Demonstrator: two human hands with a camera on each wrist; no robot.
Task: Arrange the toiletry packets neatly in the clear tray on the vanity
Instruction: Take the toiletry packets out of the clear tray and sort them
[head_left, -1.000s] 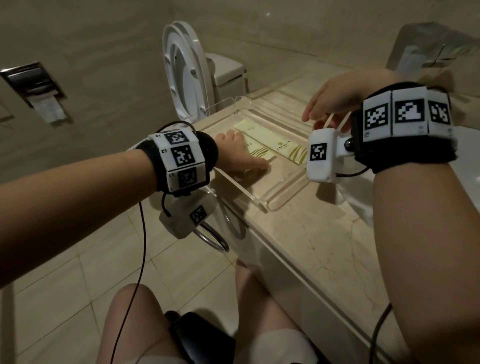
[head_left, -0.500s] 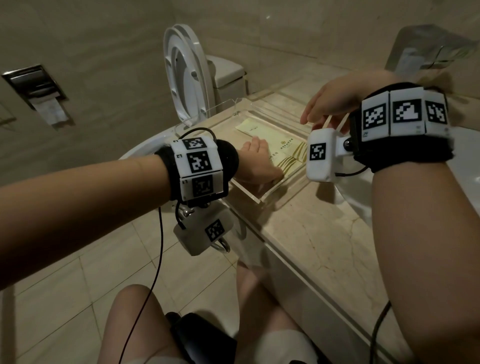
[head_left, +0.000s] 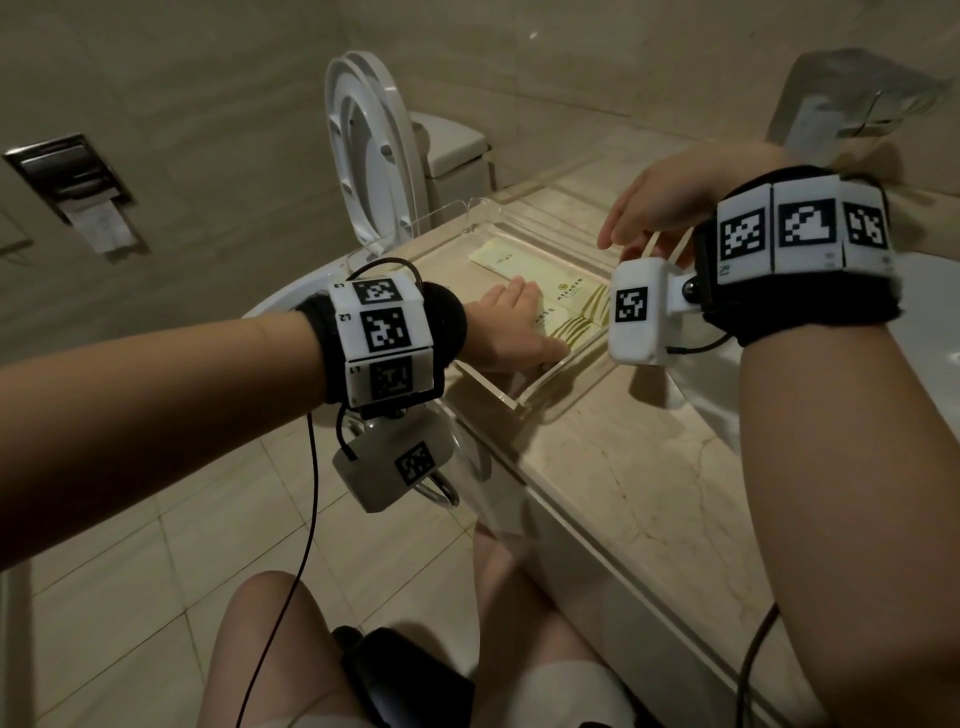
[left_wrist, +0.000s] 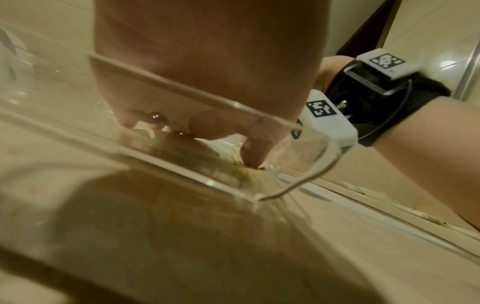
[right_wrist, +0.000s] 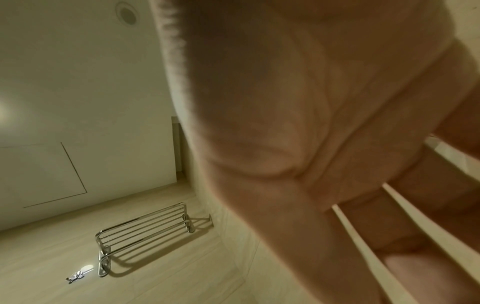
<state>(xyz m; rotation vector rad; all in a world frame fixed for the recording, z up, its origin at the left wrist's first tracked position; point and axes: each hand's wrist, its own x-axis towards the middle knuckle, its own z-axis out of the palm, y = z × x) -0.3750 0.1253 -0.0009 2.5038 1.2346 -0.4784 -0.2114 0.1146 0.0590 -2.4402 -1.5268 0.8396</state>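
Left hand (head_left: 511, 332) presses flat-fingered on packets (head_left: 566, 306); right hand (head_left: 670, 200) hovers, grip pinching two thin sticks (right_wrist: 369, 244).

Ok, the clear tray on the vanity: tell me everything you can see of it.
The clear tray is a shallow rectangular dish of transparent acrylic-looking plastic with low upright walls and rounded corners. It sits flat on the beige marble vanity top, near the edge on the toilet side. Pale yellow toiletry packets lie flat inside it. The left hand reaches over its near wall, fingers pressing on the packets. The right hand hovers above its far side, holding thin white sticks.
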